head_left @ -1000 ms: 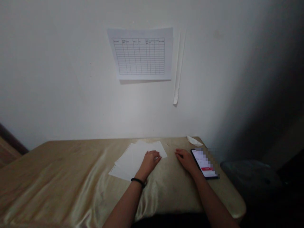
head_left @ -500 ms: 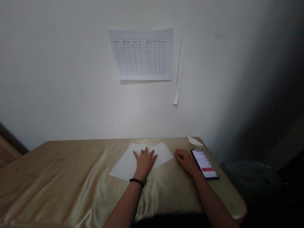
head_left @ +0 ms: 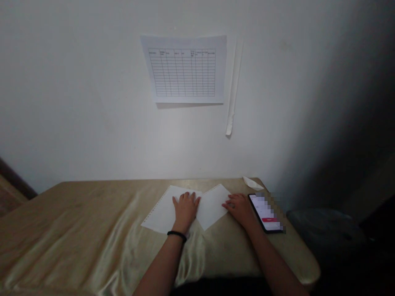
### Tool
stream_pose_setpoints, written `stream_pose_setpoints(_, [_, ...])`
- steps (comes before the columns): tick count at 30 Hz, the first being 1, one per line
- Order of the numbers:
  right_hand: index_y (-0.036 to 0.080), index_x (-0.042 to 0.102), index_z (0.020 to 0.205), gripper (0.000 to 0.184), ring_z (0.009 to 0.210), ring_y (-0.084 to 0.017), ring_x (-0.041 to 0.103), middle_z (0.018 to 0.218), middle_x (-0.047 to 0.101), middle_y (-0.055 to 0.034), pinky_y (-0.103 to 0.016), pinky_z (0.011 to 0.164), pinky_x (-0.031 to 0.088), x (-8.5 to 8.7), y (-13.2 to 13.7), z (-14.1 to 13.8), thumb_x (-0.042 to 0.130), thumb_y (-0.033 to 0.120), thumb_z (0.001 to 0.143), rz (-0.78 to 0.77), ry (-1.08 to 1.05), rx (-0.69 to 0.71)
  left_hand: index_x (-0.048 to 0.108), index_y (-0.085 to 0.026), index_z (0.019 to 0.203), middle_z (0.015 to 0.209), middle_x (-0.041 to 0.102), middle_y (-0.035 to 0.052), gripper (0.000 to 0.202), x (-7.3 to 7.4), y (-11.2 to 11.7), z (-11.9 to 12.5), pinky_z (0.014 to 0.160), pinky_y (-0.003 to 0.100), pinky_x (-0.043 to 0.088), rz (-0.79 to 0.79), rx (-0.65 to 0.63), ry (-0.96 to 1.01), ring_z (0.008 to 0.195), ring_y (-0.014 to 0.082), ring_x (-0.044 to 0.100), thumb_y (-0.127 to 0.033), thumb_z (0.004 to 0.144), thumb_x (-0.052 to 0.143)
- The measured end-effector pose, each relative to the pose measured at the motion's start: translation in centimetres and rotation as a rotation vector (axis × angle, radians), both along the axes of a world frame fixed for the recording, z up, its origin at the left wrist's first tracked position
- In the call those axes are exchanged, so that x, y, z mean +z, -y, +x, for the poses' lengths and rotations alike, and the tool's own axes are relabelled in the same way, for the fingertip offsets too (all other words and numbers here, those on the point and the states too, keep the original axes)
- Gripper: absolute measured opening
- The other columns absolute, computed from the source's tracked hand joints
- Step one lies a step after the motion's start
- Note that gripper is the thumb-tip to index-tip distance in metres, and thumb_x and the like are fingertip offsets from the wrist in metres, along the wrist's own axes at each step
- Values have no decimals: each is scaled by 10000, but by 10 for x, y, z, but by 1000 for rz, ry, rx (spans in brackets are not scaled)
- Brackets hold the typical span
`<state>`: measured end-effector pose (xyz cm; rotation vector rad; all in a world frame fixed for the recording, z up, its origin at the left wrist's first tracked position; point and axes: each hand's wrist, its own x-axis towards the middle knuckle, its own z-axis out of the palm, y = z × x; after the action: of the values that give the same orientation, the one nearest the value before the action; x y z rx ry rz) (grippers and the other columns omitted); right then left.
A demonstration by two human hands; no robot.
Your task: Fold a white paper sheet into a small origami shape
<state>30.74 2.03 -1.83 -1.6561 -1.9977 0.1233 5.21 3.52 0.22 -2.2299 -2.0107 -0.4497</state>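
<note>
My left hand (head_left: 185,209) lies palm down on a white sheet of paper (head_left: 160,209) with a row of punched holes along its slanted left edge. Its fingers are spread, and a black band circles the wrist. Just right of it is a second white sheet (head_left: 212,207), turned at an angle, holes along its upper edge. That sheet's left corner comes close to my left fingertips. My right hand (head_left: 239,207) rests at this sheet's right corner, fingers stretched out and touching the paper from above; the corner beneath them is hidden.
A phone (head_left: 266,213) with a lit screen lies right of my right hand. Behind it is a folded white paper scrap (head_left: 253,183). A satiny beige cloth (head_left: 101,230) covers the table. On the wall hang a printed table sheet (head_left: 185,74) and a paper strip (head_left: 233,90).
The right-hand sheet has turned and slid to the right, showing more of its surface. My right hand has moved left onto its corner. My left fingers have drawn slightly closer together.
</note>
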Motion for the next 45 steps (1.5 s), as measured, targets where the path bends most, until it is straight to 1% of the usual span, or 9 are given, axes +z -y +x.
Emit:
stream_pose_setpoints(7, [242,688,1230,373,1227,-255,534,1305,671,-61,-403,1059,354,0,0,1,661,325,867,-55,25,-65,453,-322,1481,1588,400,61,485,-3,-11,-18,1103,788,164,-178,32,17,1478,341,300,-388,1027,296])
stream_pose_setpoints(11, [323,684,1236,376,1261,-240,510,1360,637,-18,-421,1078,320,-3,-2,-2,579,215,892,-108,20,-32,417,-376,1499,1618,342,18,500,-2,-14,-24,1100,793,150,-210,79,35,1501,354,242,-396,1028,247])
stream_pose_setpoints(15, [349,712,1185,424,1273,-230,507,1388,617,3,-422,1063,338,-8,-5,2,522,125,878,-147,-6,-31,420,-412,1493,1642,290,24,504,0,-12,-29,1044,830,167,-172,232,54,1487,472,178,-477,1009,296])
stream_pose_setpoints(19, [334,727,1157,467,1275,-221,518,1371,630,6,-424,1071,353,-11,-7,7,473,75,862,-131,-43,-7,466,-385,1473,1620,321,105,563,2,-8,-33,1018,788,243,-134,334,60,1421,549,253,-593,958,374])
stream_pose_setpoints(26, [295,750,1109,398,1247,-226,556,1334,656,-21,-431,1074,388,-14,-10,12,506,109,855,-112,-88,8,572,-377,1385,1449,522,141,475,8,-4,-34,971,724,312,-68,395,20,1297,458,433,-523,965,407])
stream_pose_setpoints(33, [215,723,1169,475,1224,-197,588,1291,682,-61,-388,1096,384,-13,-9,13,426,44,839,-74,-141,15,576,-303,1396,1424,521,193,490,8,-2,-32,965,694,342,-34,411,4,1288,470,443,-489,964,439])
stream_pose_setpoints(36, [181,664,1268,382,1274,-239,560,1330,653,-110,-445,1152,317,-8,-4,7,514,247,923,-83,-99,8,572,-262,1406,1465,486,211,491,4,-4,-29,1023,722,280,34,386,-44,1328,463,411,-456,973,449])
stream_pose_setpoints(39, [224,630,1310,457,1376,-282,463,1451,553,-109,-556,1202,176,-3,1,-1,624,385,882,-137,-43,21,580,-296,1393,1481,489,176,474,-2,-7,-24,1054,748,236,42,272,-42,1360,438,386,-481,975,454])
stream_pose_setpoints(45, [313,621,1308,445,1479,-258,316,1522,478,-49,-658,1184,-53,-1,3,2,553,199,883,-241,-50,147,585,-334,1367,1505,482,124,428,-8,-9,-7,1098,720,247,53,23,27,1416,375,348,-482,986,459])
